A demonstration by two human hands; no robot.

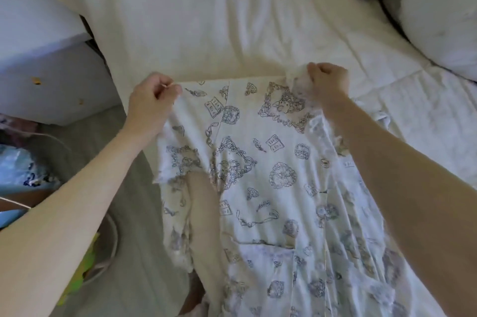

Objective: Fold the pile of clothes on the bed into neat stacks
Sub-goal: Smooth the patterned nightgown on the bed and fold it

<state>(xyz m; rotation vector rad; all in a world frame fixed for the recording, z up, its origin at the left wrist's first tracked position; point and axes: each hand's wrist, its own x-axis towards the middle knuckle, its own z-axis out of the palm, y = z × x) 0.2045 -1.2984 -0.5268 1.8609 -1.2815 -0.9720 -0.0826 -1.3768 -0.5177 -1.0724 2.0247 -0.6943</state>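
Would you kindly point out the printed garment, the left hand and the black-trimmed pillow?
printed garment (260, 161): head view, middle of the fabric.
left hand (152, 99): head view, back of the hand.
black-trimmed pillow (438, 12): head view, white face.

One printed garment (260, 174), frame centre. Two hands: left hand (151, 102) centre left, right hand (329, 79) centre right. Two pillows (438, 7), upper right. One white bed (206, 19).
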